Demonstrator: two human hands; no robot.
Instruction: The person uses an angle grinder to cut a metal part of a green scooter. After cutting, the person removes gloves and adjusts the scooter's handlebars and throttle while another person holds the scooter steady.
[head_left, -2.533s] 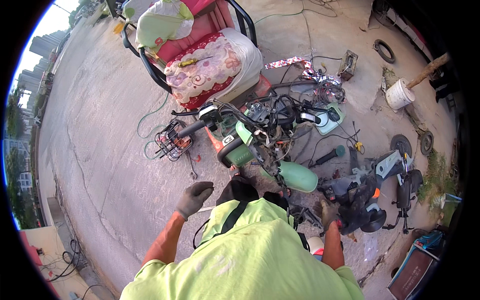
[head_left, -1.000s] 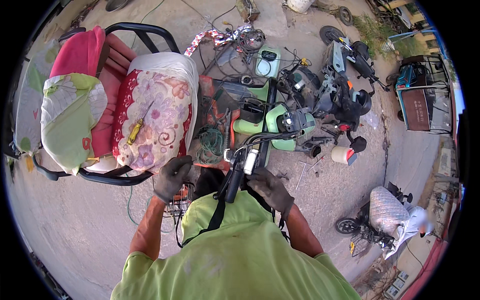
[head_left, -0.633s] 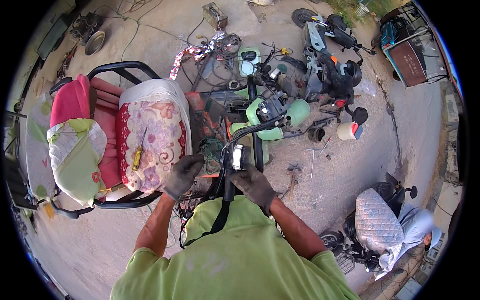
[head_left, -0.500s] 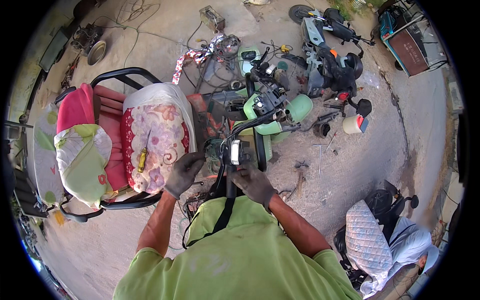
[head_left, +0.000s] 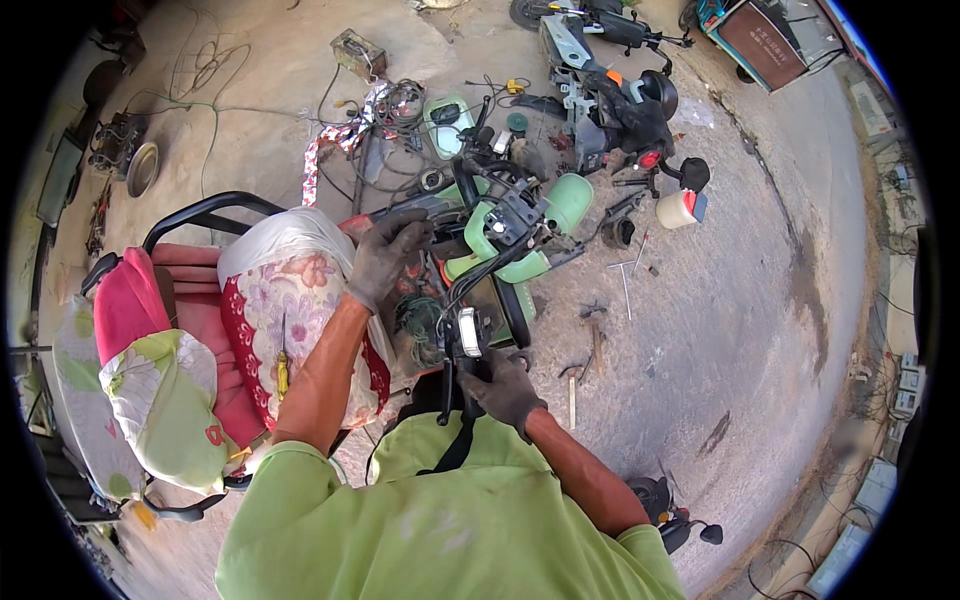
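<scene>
My left gloved hand [head_left: 392, 258] reaches forward above the red floor of a vehicle, fingers apart and slightly curled, beside the cushioned seat's edge. My right gloved hand [head_left: 495, 390] is closed on the black handlebar [head_left: 449, 385], just below its white-fronted lamp unit [head_left: 468, 332]. Cables run from the lamp to a dismantled light-green scooter body [head_left: 522, 262] with a black bracket [head_left: 514, 215] on top. A coil of green wire [head_left: 414, 322] lies left of the handlebar. A yellow-handled screwdriver [head_left: 283, 372] rests on the floral seat cushion [head_left: 262, 310].
A black scooter [head_left: 600, 115] lies at the upper right. Tools [head_left: 625, 290], a bucket [head_left: 676, 209], cable coils [head_left: 400, 105] and a metal box [head_left: 360, 57] are scattered on the concrete. A cart [head_left: 762, 40] stands at the top right, part of another two-wheeler [head_left: 655, 505] at the lower right.
My left hand has risen forward from beside the handlebar. My right hand has come onto the handlebar and stayed. The view has shifted, and the person at lower right is out of sight.
</scene>
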